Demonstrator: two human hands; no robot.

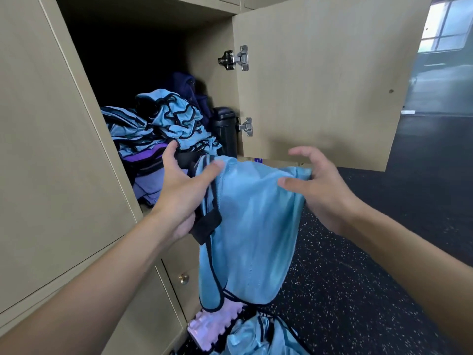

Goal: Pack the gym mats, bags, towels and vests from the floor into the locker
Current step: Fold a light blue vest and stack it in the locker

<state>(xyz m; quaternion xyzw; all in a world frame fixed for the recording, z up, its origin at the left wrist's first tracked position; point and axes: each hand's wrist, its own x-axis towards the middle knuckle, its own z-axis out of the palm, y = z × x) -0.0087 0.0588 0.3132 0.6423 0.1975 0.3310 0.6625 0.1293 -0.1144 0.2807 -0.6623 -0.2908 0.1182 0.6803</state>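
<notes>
A light blue vest [252, 224] with black trim hangs in front of the open locker [143, 73]. My left hand [183, 193] grips its left edge and black strap. My right hand [316, 183] pinches its upper right corner between thumb and fingers. Inside the locker lies a pile of blue vests [166, 119] on purple folded items [148, 172], with a dark blue bag [189, 90] behind and a black cylinder [225, 129] at the right. More blue vests [256, 336] and a pink ridged mat [212, 326] lie on the floor below.
The locker door [322, 80] stands open to the right, with two metal hinges. A lower door with a brass knob [183, 278] is beneath. Black speckled rubber floor [358, 278] spreads to the right. A window [450, 21] shows at the far upper right.
</notes>
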